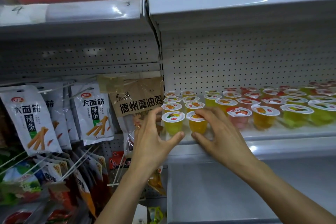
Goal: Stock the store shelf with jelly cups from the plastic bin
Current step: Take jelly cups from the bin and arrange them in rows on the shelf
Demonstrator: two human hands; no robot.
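Observation:
Several jelly cups stand in rows on the white shelf (272, 135). At the shelf's front left corner sit a yellow jelly cup (173, 123) and an orange jelly cup (197, 126), side by side. My left hand (154, 132) curls around the yellow cup, thumb under its front and fingers at its left side. My right hand (218, 129) is on the orange cup, fingertips resting on its lid and thumb at its base. Both cups rest on the shelf. The plastic bin is out of view.
Snack bags (32, 120) hang from pegs on the pegboard to the left, with a brown paper package (138, 103) touching the shelf's left end. An upper shelf (236, 5) overhangs the cups. A lower white shelf (236, 196) lies beneath my arms.

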